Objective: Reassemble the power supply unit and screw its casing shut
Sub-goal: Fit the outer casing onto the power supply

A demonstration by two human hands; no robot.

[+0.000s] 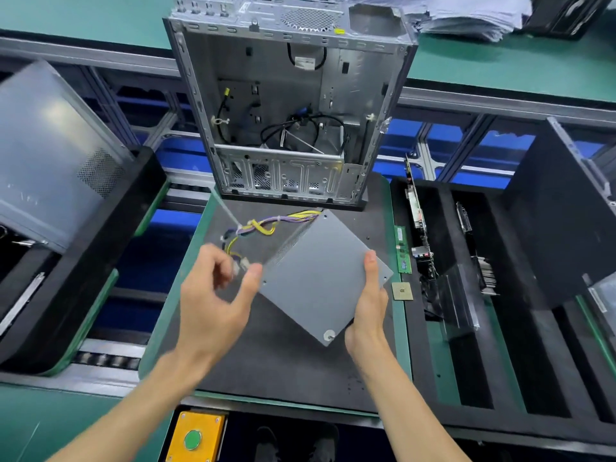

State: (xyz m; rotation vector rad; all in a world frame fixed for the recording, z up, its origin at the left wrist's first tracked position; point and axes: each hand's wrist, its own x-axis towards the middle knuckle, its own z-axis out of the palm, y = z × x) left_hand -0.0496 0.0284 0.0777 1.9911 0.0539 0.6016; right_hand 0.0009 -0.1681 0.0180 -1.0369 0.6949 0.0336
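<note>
The power supply unit (pixel 320 275), a flat grey metal box, is being held tilted above the dark mat (pixel 286 368) of the bench, one corner pointing toward the person. It is being gripped along its right edge by the right hand (pixel 368 305), with the thumb laid on the top face and the fingers hidden underneath. The left hand (pixel 216 301) is being held at the unit's left corner, thumb tip touching the edge, while the fingers are loosely curled around nothing that can be made out; its grip is released. A bundle of yellow and purple wires (pixel 266 225) is being trailed from the unit's far corner, looping down past the left fingers, with white connectors (pixel 241 265) hanging just beside them. A screw (pixel 329 335) is seen standing in the near corner of the casing. An open computer case (pixel 286 105) is being kept upright behind the unit. A memory stick (pixel 402 250) and a processor chip (pixel 402 291) are lying just right of the mat.
</note>
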